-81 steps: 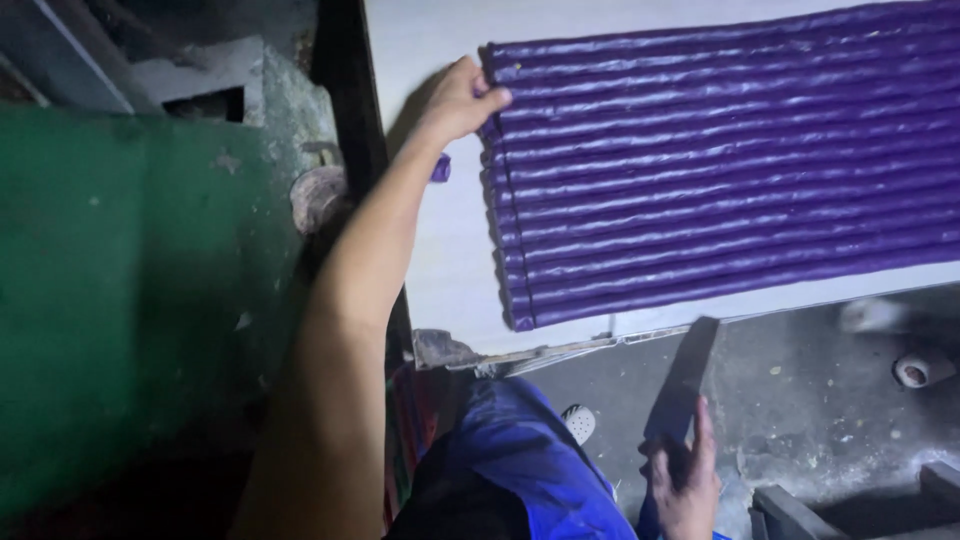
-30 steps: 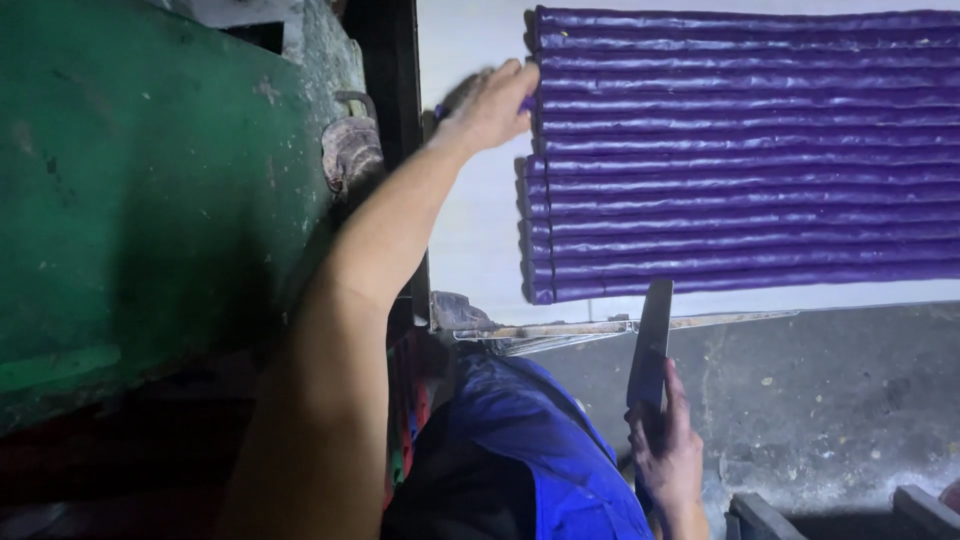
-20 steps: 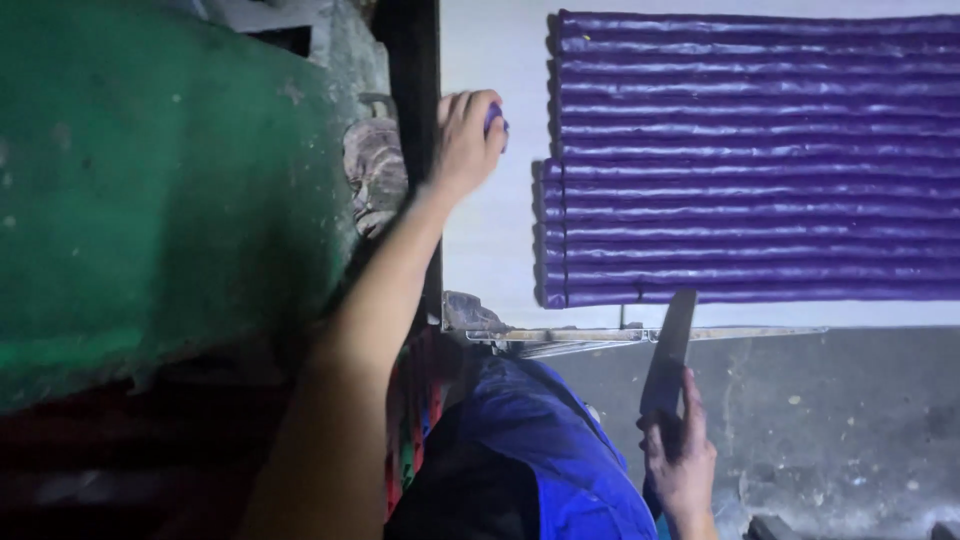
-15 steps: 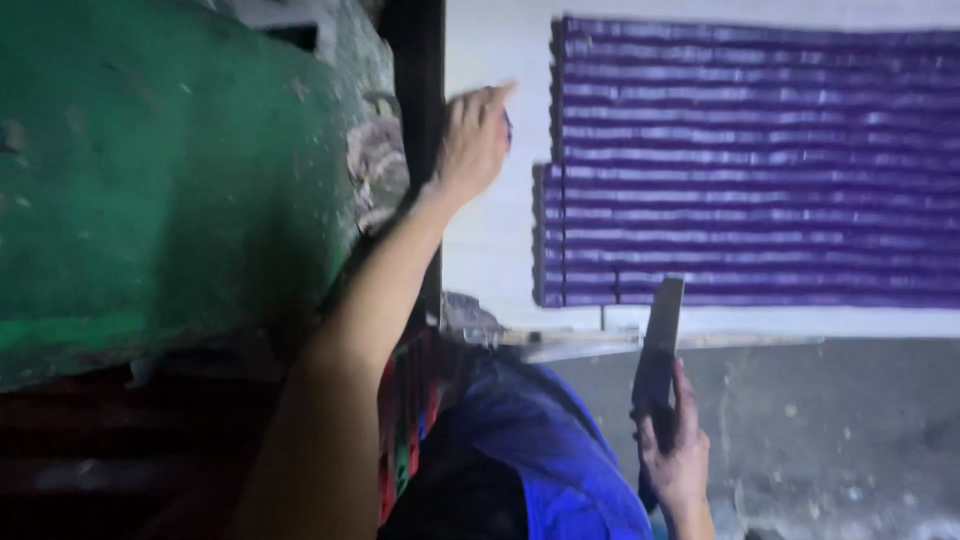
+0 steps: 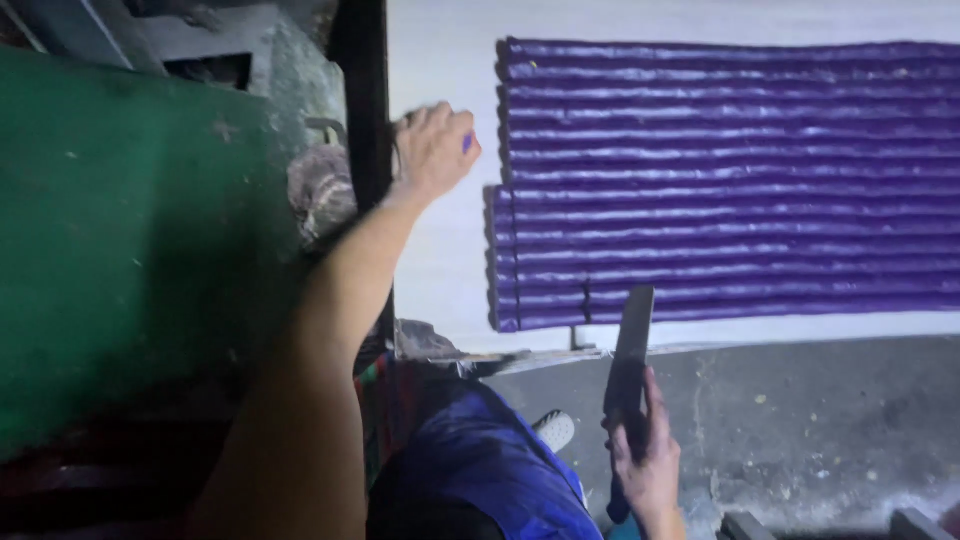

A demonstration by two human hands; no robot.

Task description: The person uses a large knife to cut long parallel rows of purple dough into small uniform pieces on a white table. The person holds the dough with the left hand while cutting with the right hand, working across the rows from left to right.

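Observation:
Several long purple ribbed strips (image 5: 740,185) lie side by side on a white board (image 5: 440,60). My left hand (image 5: 432,150) is closed around a small purple piece, held over the board's left edge, just left of the strips. My right hand (image 5: 645,465) is low, below the board, gripping the handle of a dark flat blade (image 5: 630,350) that points up toward the strips' near edge. A short cut shows in the nearest strips close to the blade tip.
A big green machine body (image 5: 130,240) fills the left side, with a dark upright post (image 5: 362,90) between it and the board. Grey concrete floor (image 5: 800,420) lies below the board. My blue trouser leg (image 5: 480,470) is at the bottom middle.
My left hand has pulled away from the strips' left ends toward the dark post, closing on a small purple piece. The right hand with the blade has stayed low.

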